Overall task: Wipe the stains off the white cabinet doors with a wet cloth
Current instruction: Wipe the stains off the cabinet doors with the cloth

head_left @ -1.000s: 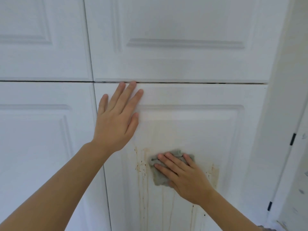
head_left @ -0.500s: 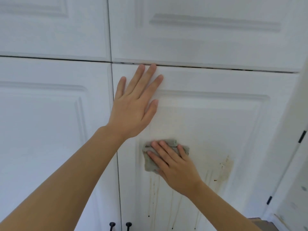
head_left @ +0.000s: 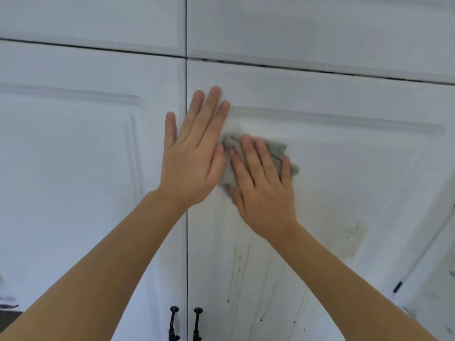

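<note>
My right hand [head_left: 264,190] lies flat on a grey cloth [head_left: 277,150], its fingers straight and spread a little, pressing the cloth against the right door [head_left: 344,168]. The cloth is bunched under the palm and shows above and to the right of the fingers, in the upper left part of the door's recessed panel. My left hand [head_left: 192,158] is open, fingers straight and close together, laid flat across the seam between the left door [head_left: 73,180] and the right door; its thumb side touches the cloth's left edge and sits just beside my right index finger. Brown streaks [head_left: 240,274] run down the right door below my right wrist, with dark specks among them. A yellowish patch [head_left: 352,238] with small spots lies lower right on the same panel. 2 black handles [head_left: 186,323] sit at the bottom, 1 on each side of the seam. 2 upper doors [head_left: 295,28] close above a dark horizontal gap.
</note>
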The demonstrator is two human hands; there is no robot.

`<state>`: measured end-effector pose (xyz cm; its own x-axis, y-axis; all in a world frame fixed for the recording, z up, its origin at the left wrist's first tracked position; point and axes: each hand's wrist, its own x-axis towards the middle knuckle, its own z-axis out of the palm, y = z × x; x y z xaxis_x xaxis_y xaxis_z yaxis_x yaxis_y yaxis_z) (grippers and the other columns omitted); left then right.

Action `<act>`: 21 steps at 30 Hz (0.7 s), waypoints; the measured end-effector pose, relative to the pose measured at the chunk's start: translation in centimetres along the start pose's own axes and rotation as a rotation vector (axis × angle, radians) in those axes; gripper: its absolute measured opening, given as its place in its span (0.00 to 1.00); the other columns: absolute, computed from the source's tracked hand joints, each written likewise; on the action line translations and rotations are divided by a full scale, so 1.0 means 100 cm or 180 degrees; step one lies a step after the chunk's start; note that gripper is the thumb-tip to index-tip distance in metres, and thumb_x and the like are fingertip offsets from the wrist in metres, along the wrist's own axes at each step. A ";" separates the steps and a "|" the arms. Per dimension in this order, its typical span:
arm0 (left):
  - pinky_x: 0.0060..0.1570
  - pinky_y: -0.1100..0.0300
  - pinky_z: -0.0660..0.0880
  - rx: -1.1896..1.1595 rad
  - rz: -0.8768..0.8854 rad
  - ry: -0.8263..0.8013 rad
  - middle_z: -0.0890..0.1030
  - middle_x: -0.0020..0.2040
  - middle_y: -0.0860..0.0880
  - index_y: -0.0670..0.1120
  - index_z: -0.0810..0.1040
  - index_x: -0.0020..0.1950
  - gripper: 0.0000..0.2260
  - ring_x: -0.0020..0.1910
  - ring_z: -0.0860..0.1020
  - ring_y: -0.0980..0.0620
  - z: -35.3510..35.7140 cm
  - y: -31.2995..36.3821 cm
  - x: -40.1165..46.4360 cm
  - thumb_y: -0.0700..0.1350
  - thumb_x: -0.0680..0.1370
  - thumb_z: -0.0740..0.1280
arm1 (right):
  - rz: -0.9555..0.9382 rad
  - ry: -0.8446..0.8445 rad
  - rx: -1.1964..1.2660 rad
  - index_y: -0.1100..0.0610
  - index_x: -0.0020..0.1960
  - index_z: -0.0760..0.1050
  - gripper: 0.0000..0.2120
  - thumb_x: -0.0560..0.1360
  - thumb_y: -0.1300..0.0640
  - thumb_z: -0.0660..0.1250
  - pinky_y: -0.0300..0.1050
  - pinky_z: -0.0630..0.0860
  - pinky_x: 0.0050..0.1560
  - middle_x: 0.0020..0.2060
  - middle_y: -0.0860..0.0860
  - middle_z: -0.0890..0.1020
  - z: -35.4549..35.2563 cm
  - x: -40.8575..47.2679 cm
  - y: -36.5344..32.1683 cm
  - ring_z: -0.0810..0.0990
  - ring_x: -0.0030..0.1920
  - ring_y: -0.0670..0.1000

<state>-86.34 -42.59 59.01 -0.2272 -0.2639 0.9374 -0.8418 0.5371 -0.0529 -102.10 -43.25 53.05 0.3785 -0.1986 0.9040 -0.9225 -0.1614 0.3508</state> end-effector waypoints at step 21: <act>0.71 0.46 0.40 -0.0039 0.0018 -0.0103 0.56 0.76 0.43 0.42 0.57 0.75 0.24 0.75 0.50 0.47 -0.001 -0.003 -0.003 0.44 0.79 0.53 | -0.0210 -0.0142 -0.0044 0.55 0.77 0.50 0.28 0.81 0.45 0.50 0.58 0.47 0.72 0.77 0.52 0.52 0.004 -0.041 0.008 0.50 0.76 0.52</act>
<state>-85.97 -42.60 58.82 -0.2480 -0.2864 0.9255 -0.8344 0.5486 -0.0538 -104.37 -42.90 49.50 0.4413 -0.2310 0.8671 -0.8962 -0.1622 0.4129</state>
